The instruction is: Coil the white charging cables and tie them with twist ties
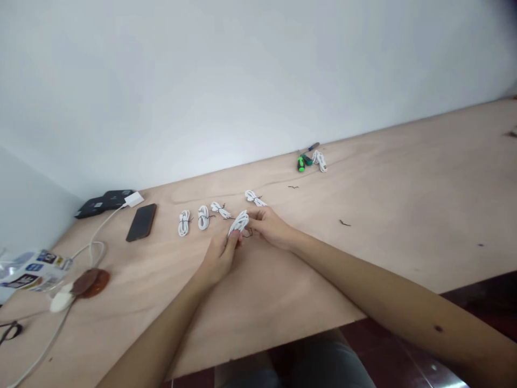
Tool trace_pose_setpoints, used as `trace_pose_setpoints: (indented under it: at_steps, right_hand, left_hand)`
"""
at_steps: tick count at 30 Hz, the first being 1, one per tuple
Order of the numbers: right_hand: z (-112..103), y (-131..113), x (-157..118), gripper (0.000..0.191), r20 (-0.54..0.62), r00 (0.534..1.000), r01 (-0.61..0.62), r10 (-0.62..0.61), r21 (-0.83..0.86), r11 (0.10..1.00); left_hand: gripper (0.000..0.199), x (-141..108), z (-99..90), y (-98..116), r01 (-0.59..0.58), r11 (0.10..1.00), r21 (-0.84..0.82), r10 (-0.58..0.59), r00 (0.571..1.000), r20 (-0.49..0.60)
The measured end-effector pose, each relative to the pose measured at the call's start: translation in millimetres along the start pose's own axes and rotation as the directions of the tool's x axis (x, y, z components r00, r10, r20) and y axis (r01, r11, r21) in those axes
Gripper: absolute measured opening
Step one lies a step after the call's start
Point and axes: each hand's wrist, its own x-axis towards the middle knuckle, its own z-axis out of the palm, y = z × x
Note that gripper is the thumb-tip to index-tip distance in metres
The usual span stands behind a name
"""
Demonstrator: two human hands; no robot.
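Observation:
A coiled white cable (238, 222) is pinched in my left hand (221, 252), held just above the wooden table. My right hand (270, 226) closes its fingers at the coil's right side, where a thin black twist tie (249, 233) loops out below. Whether those fingertips grip the tie or the cable is hard to make out. Beyond my hands lie several more white coils bound with black ties: one cable bundle (183, 223) at the left, a second bundle (203, 217), a third bundle (220, 209), and another bundle (254, 198) behind my right hand.
At the left are a phone (141, 222), black boxes (105, 201), a white charger (133, 199) with its cord, a plastic package (38, 270) and an amber round object (92, 283). Screwdrivers (301, 163) and a white cable (320, 160) lie near the wall. Loose ties (344, 222) are scattered rightward.

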Motion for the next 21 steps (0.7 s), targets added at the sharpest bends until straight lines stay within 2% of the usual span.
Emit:
trace_pose_setpoints:
  at_steps: [3, 7, 9, 13, 16, 19, 21]
  right_hand:
    - [1.9, -0.2, 0.3, 0.036, -0.030, 1.000, 0.006, -0.005, 0.033, 0.999]
    - [1.1, 0.8, 1.0, 0.035, -0.004, 1.000, -0.012, 0.013, 0.072, 0.997]
    - [-0.9, 0.2, 0.7, 0.035, -0.017, 0.999, -0.042, 0.044, 0.094, 0.995]
    - [-4.5, -4.6, -1.6, 0.037, 0.052, 0.993, -0.113, 0.108, 0.110, 0.987]
    - [-3.3, -8.8, -4.1, 0.037, 0.117, 0.985, -0.137, 0.123, 0.113, 0.984]
    - [1.5, -9.8, -5.6, 0.033, 0.104, 0.990, -0.106, 0.093, 0.128, 0.986]
    - [4.8, -8.4, -5.6, 0.031, 0.090, 0.994, -0.073, 0.060, 0.152, 0.986]
  left_hand:
    - [0.045, 2.0, 0.8, -4.4, 0.037, 0.999, 0.006, -0.037, 0.999, -0.022]
    - [0.044, 6.2, 1.7, -7.9, 0.108, 0.964, -0.244, -0.116, 0.993, -0.018]
    - [0.045, 7.4, -1.5, -10.0, 0.126, 0.944, -0.305, -0.140, 0.990, -0.025]
    - [0.045, 6.5, -17.3, -13.7, 0.069, 0.988, -0.141, -0.075, 0.997, -0.033]
    - [0.040, 5.1, -28.4, -16.2, -0.033, 0.996, 0.084, 0.036, 0.999, -0.036]
    - [0.033, 4.7, -29.3, -17.7, -0.132, 0.951, 0.280, 0.143, 0.990, -0.020]
    - [0.032, 5.2, -24.8, -17.3, -0.155, 0.938, 0.309, 0.173, 0.984, -0.031]
